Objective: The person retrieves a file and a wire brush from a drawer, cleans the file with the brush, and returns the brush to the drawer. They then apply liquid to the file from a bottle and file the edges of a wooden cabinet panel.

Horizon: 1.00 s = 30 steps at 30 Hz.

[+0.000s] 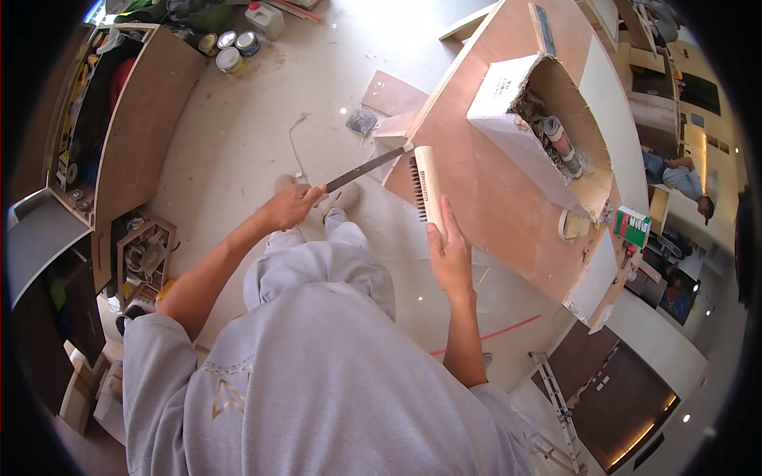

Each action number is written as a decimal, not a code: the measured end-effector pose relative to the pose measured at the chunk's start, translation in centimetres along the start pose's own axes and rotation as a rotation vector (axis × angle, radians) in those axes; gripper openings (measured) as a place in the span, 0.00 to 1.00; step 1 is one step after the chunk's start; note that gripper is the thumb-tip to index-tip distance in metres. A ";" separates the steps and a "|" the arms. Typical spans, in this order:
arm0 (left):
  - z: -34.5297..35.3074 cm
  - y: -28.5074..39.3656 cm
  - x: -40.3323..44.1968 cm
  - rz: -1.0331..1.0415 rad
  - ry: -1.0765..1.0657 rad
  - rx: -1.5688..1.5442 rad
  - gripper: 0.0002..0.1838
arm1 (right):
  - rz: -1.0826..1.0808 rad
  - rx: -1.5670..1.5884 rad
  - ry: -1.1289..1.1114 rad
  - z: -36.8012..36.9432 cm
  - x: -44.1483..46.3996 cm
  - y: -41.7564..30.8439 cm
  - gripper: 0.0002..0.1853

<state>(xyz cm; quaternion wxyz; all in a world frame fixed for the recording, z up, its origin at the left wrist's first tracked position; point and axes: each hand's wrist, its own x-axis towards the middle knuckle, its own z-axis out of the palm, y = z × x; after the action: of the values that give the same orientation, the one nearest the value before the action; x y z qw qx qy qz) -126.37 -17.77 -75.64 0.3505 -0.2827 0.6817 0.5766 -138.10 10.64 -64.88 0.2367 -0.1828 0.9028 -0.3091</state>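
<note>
At far left I have an open wooden cabinet, its shelves packed with a jumble I can't sort out, and below it a wooden crate of loose odds and ends. Paint cans and a white jug stand on the pale, dusty floor; I can't see inside them. My left hand is curled round the near end of a dark flat bar, angled up towards the table edge. Just beside its tip is the bristle brush, upright, pinched between thumb and fingers of my right hand. Behind spreads the wooden table, bearing a torn cardboard box with rolled paper inside. Further right I make out a ladder, a green carton and another person.
</note>
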 end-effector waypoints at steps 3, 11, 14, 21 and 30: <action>0.7 -0.6 0.5 0.116 0.139 0.184 0.39 | -0.064 -0.153 -0.022 0.5 -0.1 -0.4 0.30; 2.3 -0.5 0.1 0.105 0.240 0.358 0.35 | -0.137 -0.415 -0.196 7.7 4.8 -3.3 0.29; 2.1 0.4 -0.4 0.102 0.220 0.330 0.35 | -0.196 -0.376 -0.141 7.1 7.5 -4.9 0.29; 1.7 0.8 -0.4 0.106 0.139 0.279 0.35 | -0.164 -0.428 -0.163 5.8 1.5 -3.6 0.25; 2.1 0.4 -0.3 0.156 0.149 0.240 0.36 | -0.146 -0.325 -0.135 2.1 -0.6 -3.4 0.29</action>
<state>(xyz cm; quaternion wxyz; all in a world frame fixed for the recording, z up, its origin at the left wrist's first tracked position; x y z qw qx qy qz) -126.17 -15.65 -75.32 0.2844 -0.2268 0.7897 0.4940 -135.81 7.43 -64.01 0.2411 -0.3041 0.9072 -0.1624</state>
